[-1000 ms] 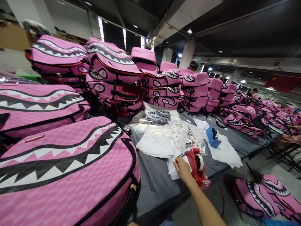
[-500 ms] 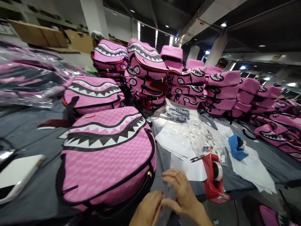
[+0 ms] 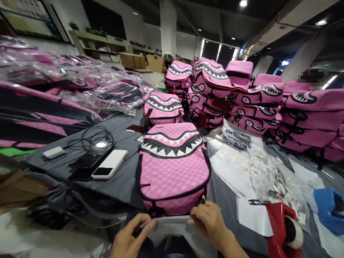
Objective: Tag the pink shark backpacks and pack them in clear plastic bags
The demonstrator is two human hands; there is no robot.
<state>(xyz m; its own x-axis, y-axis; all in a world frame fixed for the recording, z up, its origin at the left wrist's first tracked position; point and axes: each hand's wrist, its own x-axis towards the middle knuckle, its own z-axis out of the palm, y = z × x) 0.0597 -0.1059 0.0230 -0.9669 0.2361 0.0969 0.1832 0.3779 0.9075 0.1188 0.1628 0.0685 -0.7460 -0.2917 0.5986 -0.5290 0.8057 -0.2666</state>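
Note:
A clear plastic bag (image 3: 172, 224) is stretched between my two hands at the bottom of the view. My left hand (image 3: 134, 234) pinches its left edge between thumb and fingers. My right hand (image 3: 211, 224) is closed on the opposite edge, just below the zip pull of a pink backpack. That pink backpack (image 3: 174, 175), with a black and white toothed mouth print, lies on the grey cloth-covered table (image 3: 223, 215) right beyond the bag. Behind it rests a second pink backpack (image 3: 163, 107).
Backpack stacks (image 3: 209, 86) stand behind; plastic-wrapped ones (image 3: 80, 75) fill the left. A white power bank (image 3: 110, 164), a phone (image 3: 91, 157) and cables lie left. On the right are white papers (image 3: 252, 215), a red tape dispenser (image 3: 279, 229) and a blue one (image 3: 330, 208).
The view has swung left, so the backpack appears further right. My hands have moved apart, and the plastic bag between them is now spread wide.

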